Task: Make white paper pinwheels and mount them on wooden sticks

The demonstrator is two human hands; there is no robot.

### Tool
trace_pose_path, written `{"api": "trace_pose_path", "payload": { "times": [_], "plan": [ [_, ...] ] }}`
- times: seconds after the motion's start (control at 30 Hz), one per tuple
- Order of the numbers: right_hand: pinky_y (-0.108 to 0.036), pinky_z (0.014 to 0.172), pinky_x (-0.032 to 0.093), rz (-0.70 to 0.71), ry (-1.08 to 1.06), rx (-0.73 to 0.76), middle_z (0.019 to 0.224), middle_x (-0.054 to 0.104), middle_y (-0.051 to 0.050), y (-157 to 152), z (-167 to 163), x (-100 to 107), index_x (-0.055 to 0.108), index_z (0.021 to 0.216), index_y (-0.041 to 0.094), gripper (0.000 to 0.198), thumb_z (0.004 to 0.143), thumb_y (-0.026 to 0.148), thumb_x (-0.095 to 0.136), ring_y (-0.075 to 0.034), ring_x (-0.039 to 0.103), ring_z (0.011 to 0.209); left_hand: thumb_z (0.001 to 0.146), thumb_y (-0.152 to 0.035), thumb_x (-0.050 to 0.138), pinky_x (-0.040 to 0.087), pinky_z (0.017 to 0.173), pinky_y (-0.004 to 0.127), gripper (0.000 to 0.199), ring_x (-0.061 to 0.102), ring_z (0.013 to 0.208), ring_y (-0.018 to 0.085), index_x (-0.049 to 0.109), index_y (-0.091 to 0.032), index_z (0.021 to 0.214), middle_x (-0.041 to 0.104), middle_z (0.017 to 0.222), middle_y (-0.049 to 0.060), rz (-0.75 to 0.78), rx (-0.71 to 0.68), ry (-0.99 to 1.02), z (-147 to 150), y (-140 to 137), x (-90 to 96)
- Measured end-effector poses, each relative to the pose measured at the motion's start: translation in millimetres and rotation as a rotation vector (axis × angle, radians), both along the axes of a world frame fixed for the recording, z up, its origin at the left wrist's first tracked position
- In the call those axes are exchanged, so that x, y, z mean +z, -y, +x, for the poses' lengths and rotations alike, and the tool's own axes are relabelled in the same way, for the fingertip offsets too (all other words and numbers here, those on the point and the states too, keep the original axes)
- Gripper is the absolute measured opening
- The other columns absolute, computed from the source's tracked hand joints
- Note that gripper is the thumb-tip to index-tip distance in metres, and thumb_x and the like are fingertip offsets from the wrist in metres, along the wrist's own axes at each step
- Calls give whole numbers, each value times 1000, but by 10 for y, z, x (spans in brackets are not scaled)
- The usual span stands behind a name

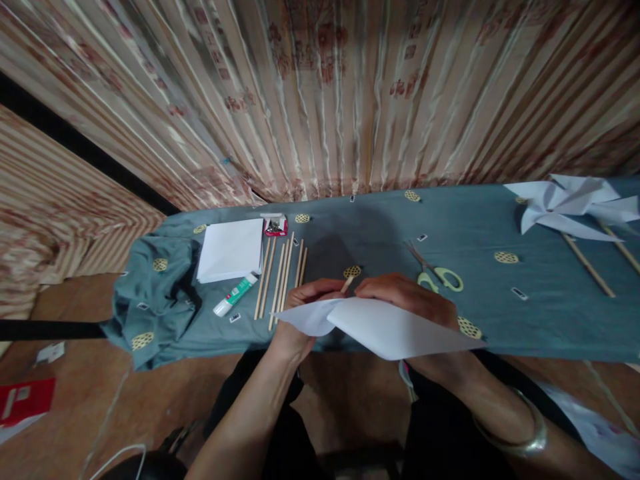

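Observation:
A white paper pinwheel (pixel 387 327) is held up in front of me over the table's near edge, its folded blades hiding parts of both hands. My left hand (pixel 313 293) is closed behind its left side. The end of a wooden stick (pixel 349 283) pokes up between the hands, close to the left fingers. Curled over the back of the paper, my right hand (pixel 407 297) grips the pinwheel from the right, with its fingertips partly hidden. Just beyond the right hand lie scissors (pixel 447 280) with light green handles.
Left of the hands lie several wooden sticks (pixel 281 280), a glue stick (pixel 235 295), a stack of white paper (pixel 231 250) and a small red box of metal pins (pixel 275 225). Finished pinwheels (pixel 550 207) on sticks rest at the right. A patterned curtain (pixel 340 100) hangs behind the cloth-covered table (pixel 370 233).

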State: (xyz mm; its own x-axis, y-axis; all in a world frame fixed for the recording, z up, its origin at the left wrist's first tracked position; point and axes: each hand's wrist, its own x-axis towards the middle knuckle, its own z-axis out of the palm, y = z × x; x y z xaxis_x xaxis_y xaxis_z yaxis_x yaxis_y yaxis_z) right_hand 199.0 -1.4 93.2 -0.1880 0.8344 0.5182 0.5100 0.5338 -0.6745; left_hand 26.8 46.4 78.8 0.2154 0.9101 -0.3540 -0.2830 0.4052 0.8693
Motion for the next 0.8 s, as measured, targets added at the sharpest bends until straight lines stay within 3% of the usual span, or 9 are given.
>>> {"api": "trace_pose_path", "payload": {
  "times": [0.27,0.53,0.8],
  "plan": [
    [-36,86,55,40,-54,50,106,75,-4,29,19,45,59,122,31,33,90,24,65,-21,72,97,55,-26,87,49,63,24,14,64,67,15,81,-20,66,74,73,6,84,-105,54,-40,-9,0],
    [-33,80,58,187,3,12,95,76,-6,22,20,97,63,113,22,20,98,27,51,-19,73,91,59,-32,90,50,64,24,16,64,69,14,81,-22,67,73,73,5,143,-183,57,-60,-25,-37],
    [-33,85,58,245,120,4,97,76,-8,55,33,130,60,115,17,25,90,16,57,-19,73,92,61,-37,90,51,63,24,19,65,69,15,82,-23,71,75,76,7,199,-232,29,-94,-24,-15]
  ]
}}
